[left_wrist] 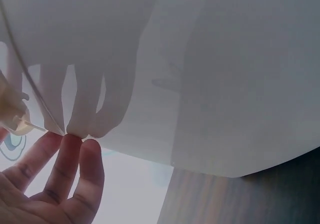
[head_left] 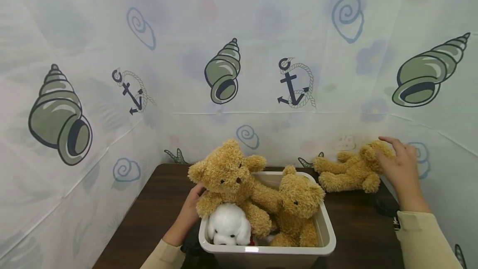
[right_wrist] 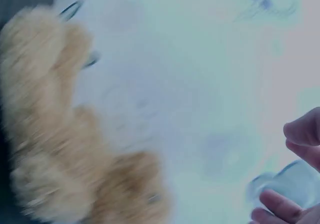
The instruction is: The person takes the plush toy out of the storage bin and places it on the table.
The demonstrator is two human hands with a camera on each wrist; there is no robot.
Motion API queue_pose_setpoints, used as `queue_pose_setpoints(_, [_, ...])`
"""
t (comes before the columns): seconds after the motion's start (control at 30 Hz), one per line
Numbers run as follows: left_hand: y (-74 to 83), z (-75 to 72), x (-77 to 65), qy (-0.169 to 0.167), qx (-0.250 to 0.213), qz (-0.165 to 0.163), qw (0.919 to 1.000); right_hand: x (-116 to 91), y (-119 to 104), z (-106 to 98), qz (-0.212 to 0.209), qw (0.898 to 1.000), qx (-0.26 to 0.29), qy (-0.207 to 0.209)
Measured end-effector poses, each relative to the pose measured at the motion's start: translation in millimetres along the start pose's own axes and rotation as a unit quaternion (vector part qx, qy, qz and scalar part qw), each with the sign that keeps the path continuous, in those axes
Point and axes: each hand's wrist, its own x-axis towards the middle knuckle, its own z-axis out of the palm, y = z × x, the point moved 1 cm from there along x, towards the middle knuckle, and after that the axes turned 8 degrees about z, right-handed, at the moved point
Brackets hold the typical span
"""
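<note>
A light grey plastic bin (head_left: 328, 235) holds two curly tan teddy bears, one leaning at the left (head_left: 228, 169) and one sitting at the right (head_left: 298, 202). A white plush dog (head_left: 228, 224) sits in its front left corner. At the bin's left side is my left hand (head_left: 192, 204), partly hidden by the left bear. In the left wrist view its fingertips (left_wrist: 91, 151) meet the pale bin wall, fingers fairly straight. A third teddy bear (head_left: 351, 169) lies on the table at the back right. Beside its head is my right hand (head_left: 401, 167), fingers spread and holding nothing.
Everything stands on a dark brown wooden table (head_left: 149, 215). A pale curtain (head_left: 261, 15) printed with shells and anchors encloses the back and both sides, close behind the lying bear.
</note>
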Motion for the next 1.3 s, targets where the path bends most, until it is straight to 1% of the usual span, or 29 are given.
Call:
queue_pose_setpoints(0.1, [0.3,-0.5,-0.3,-0.003,-0.005,-0.002,1.0,-9,-36,-9,-0.026,1.0,0.014,-0.011])
queue_pose_setpoints(0.2, [0.3,-1.5,-0.2,-0.014,-0.021,-0.013,0.9996,-20,-74,-15,-0.052,0.998,0.033,-0.018])
queue_pose_setpoints(0.27, [0.3,-2.6,1.0,-0.023,-0.032,-0.023,0.9989,-28,-101,-18,-0.08,0.995,0.048,-0.02])
queue_pose_setpoints(0.33, [-0.8,-3.2,1.8,-0.03,-0.042,-0.029,0.9982,-37,-125,-17,-0.11,0.991,0.067,-0.022])
queue_pose_setpoints(0.4, [-1.6,-3.4,1.9,-0.034,-0.042,-0.031,0.9981,-45,-146,-14,-0.143,0.985,0.093,-0.03])
queue_pose_setpoints(0.53, [-1.2,-2.7,1.0,-0.036,-0.043,-0.037,0.9978,-60,-179,-4,-0.196,0.972,0.119,-0.041])
queue_pose_setpoints(0.63, [-0.4,-2.3,1.0,-0.033,-0.054,-0.045,0.997,-68,-199,8,-0.221,0.964,0.134,-0.056])
queue_pose_setpoints(0.8, [-0.4,-0.8,1.2,-0.028,-0.056,-0.046,0.997,-82,-224,26,-0.249,0.954,0.147,-0.087])
queue_pose_setpoints(0.87, [-0.8,-0.6,2.3,-0.03,-0.051,-0.041,0.9974,-88,-232,31,-0.269,0.946,0.152,-0.097])
queue_pose_setpoints(1.03, [-3.3,-0.1,3.5,-0.038,-0.043,-0.032,0.9979,-101,-255,43,-0.323,0.923,0.169,-0.123])
queue_pose_setpoints(1.1, [-4.0,-0.2,3.2,-0.037,-0.042,-0.032,0.9979,-108,-264,48,-0.331,0.918,0.169,-0.138])
queue_pose_setpoints(1.2, [-4.6,0.0,2.7,-0.032,-0.046,-0.032,0.9979,-117,-275,57,-0.331,0.913,0.171,-0.168])
queue_pose_setpoints(1.3, [-6.0,0.8,3.4,-0.028,-0.049,-0.026,0.998,-125,-282,71,-0.317,0.91,0.173,-0.204])
